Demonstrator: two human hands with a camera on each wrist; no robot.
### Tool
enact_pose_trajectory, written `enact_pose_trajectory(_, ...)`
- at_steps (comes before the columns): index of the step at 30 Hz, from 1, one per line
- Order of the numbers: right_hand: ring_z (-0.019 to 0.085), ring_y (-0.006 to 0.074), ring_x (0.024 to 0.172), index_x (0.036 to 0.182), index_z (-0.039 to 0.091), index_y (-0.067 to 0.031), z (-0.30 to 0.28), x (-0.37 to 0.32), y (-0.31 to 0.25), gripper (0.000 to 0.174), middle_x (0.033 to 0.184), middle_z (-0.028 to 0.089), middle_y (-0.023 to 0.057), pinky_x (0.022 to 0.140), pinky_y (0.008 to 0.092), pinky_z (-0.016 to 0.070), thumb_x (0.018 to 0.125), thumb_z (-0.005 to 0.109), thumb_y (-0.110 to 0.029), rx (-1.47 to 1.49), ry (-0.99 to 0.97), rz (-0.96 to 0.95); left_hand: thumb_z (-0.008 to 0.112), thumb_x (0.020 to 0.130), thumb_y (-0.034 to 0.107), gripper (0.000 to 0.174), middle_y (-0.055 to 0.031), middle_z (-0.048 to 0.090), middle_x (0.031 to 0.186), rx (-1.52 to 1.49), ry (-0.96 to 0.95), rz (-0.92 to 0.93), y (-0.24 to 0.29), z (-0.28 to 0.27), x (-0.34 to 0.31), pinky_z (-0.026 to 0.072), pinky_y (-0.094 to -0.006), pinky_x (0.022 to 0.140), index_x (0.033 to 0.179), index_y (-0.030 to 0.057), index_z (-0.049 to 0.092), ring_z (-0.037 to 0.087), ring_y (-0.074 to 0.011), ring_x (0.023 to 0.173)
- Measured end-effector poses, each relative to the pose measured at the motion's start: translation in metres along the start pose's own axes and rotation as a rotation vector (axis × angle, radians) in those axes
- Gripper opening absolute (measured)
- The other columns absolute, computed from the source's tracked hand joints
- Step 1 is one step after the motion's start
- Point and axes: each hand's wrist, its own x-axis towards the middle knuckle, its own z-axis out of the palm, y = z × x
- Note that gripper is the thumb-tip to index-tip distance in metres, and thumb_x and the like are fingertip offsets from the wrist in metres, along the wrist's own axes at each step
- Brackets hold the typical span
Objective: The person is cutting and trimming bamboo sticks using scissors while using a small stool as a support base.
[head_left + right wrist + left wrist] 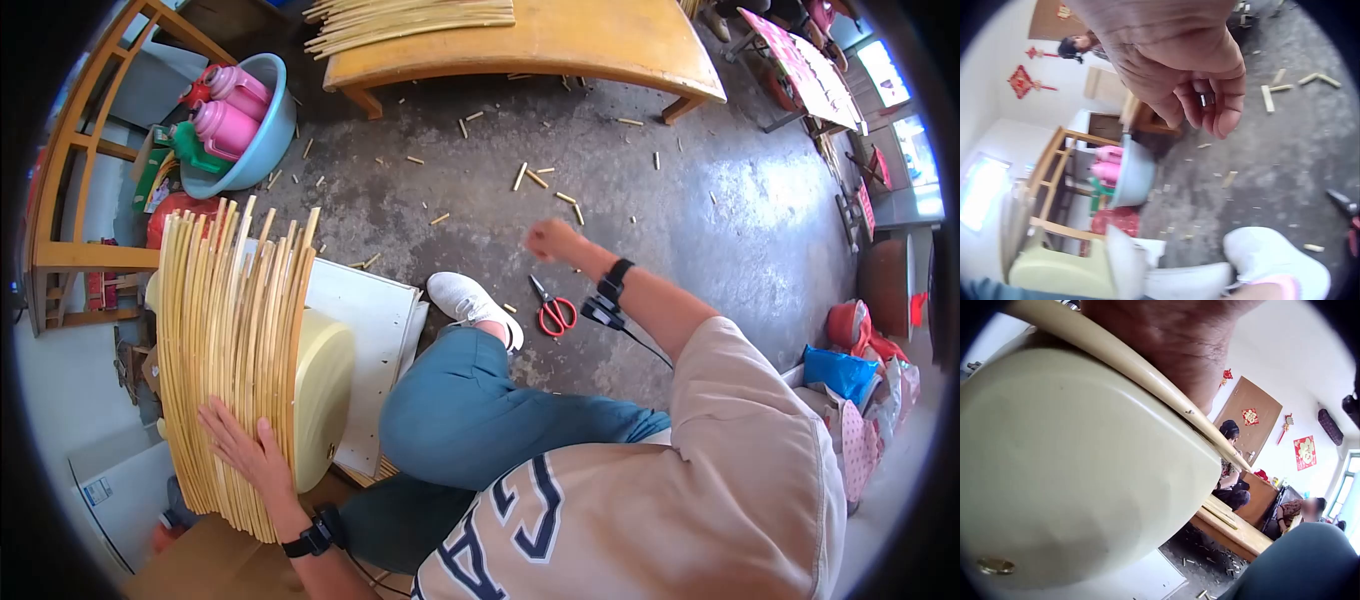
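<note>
At the lower left of the head view, the left hand point(245, 448) is lying flat across a layer of long pale sticks point(230, 330), its fingers straight and its thumb spreading to one side. The sticks are running side by side from the left middle of the frame down to the lower left, their upper ends finishing unevenly, and they are resting over a pale yellow plastic stool point(335, 375). A white board point(360, 310) is showing just right of the stool. The right hand point(555, 240) is hanging in the air near the centre, its fingers loosely curling, and a small shiny band point(1206, 99) is showing among them in the right wrist view. Below that hand in the frame, scissors point(548, 302) with red handles are lying on the grey floor point(690, 240), near a white shoe point(465, 297). Short cut pieces point(520, 176) are lying scattered across the floor in the upper middle. At the top, a wooden bench point(580, 50) is carrying more sticks point(420, 25) on its left part. In the upper left, a blue basin point(270, 135) is holding pink flasks point(222, 130). Two people point(1229, 462) are sitting at the right of the left wrist view.
</note>
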Motion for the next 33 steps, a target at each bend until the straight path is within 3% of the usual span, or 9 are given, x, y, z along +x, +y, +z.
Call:
enact_pose_trajectory(2,0.062,0.0236,0.057,0.066,0.064,-0.0062,0.017,-0.011,0.087,0.013,0.061,0.063,0.0085,0.052,0.0331,0.0495,0.074,0.059,-0.015,-0.624,-0.157,-0.278,0.044,0.088,0.038,0.068,-0.0152,0.014,0.149,-0.005,-0.02,0.012,0.004,-0.007,0.001,0.0055,-0.0541,0.108,0.144,0.0108,0.019,0.009,-0.0318,0.138)
enact_pose_trajectory(3,0.062,0.0232,0.055,0.063,0.065,-0.0099,0.063,0.027,0.235,0.016,0.062,0.064,0.006,0.051,0.0358,0.0477,0.072,0.06,-0.022,-1.034,-0.416,-0.414,0.043,0.088,0.039,0.068,-0.0161,0.013,0.149,-0.015,-0.024,0.014,0.008,-0.008,0.0,0.0056,-0.053,0.108,0.144,0.01,0.018,0.009,-0.0323,0.138)
enact_pose_trajectory(4,0.064,0.0258,0.059,0.067,0.068,-0.0102,0.068,-0.021,0.177,0.015,0.065,0.066,0.0067,0.052,0.0374,0.0484,0.07,0.061,-0.023,-1.054,-0.33,-0.203,0.043,0.088,0.039,0.068,-0.0161,0.013,0.149,0.004,-0.022,-0.004,0.011,-0.006,-0.001,0.0056,-0.053,0.108,0.144,0.01,0.018,0.009,-0.0323,0.138)
enact_pose_trajectory(5,0.065,0.0246,0.064,0.068,0.069,-0.0106,0.107,-0.007,0.285,0.016,0.067,0.066,0.008,0.053,0.0383,0.0489,0.072,0.06,-0.024,-1.027,-0.452,-0.143,0.044,0.087,0.039,0.069,-0.0176,0.013,0.149,-0.029,-0.038,0.017,0.009,-0.006,-0.003,0.0055,-0.0534,0.108,0.143,0.0077,0.019,0.009,-0.0333,0.138)
enact_pose_trajectory(9,0.064,0.0314,0.078,0.083,0.059,-0.0044,0.122,-0.072,0.179,0.038,0.081,0.064,0.0155,0.068,0.042,0.05,0.073,0.062,-0.041,-0.556,-0.166,0.206,0.046,0.084,0.041,0.076,-0.0226,0.013,0.147,-0.035,-0.049,0.057,0.006,-0.013,-0.002,0.0055,-0.054,0.108,0.141,-0.0002,0.019,0.01,-0.0371,0.137)
enact_pose_trajectory(17,0.061,0.0368,0.09,0.105,0.039,-0.0017,0.143,-0.071,0.184,0.064,0.091,0.063,0.0201,0.078,0.0426,0.0489,0.058,0.08,-0.017,-0.375,0.129,0.554,0.052,0.081,0.039,0.076,-0.0255,0.019,0.144,-0.181,0.009,-0.004,0.02,-0.029,0.0,0.007,-0.055,0.107,0.138,-0.0035,0.024,0.014,-0.0412,0.134)
enact_pose_trajectory(23,0.061,0.0354,0.092,0.105,0.053,-0.004,0.132,-0.061,0.202,0.031,0.094,0.063,0.0186,0.079,0.0426,0.049,0.081,0.06,-0.021,-0.571,0.046,0.545,0.062,0.077,0.036,0.06,-0.0246,0.032,0.134,-0.201,0.164,0.078,0.013,-0.022,-0.003,0.0215,-0.0544,0.102,0.12,-0.0009,0.042,0.028,-0.0427,0.125)
enact_pose_trajectory(28,0.061,0.0298,0.095,0.101,0.061,-0.0079,0.111,-0.056,0.219,0.038,0.096,0.064,0.0162,0.079,0.0395,0.0506,0.068,0.07,-0.024,-0.657,0.055,0.348,0.07,0.071,0.026,0.037,-0.0194,0.05,0.111,-0.202,0.253,0.13,0.014,-0.023,-0.007,0.0363,-0.0484,0.089,0.094,0.0011,0.054,0.044,-0.0387,0.106)
enact_pose_trajectory(33,0.067,0.0248,0.072,0.076,0.068,-0.0065,0.098,-0.057,0.218,0.027,0.073,0.067,0.0143,0.067,0.0339,0.0539,0.067,0.067,-0.032,-0.662,-0.111,0.365,0.072,0.067,0.018,0.027,-0.0124,0.056,0.094,-0.214,0.261,0.199,0.022,-0.03,-0.006,0.0434,-0.0392,0.074,0.083,0.0023,0.058,0.05,-0.0313,0.086)
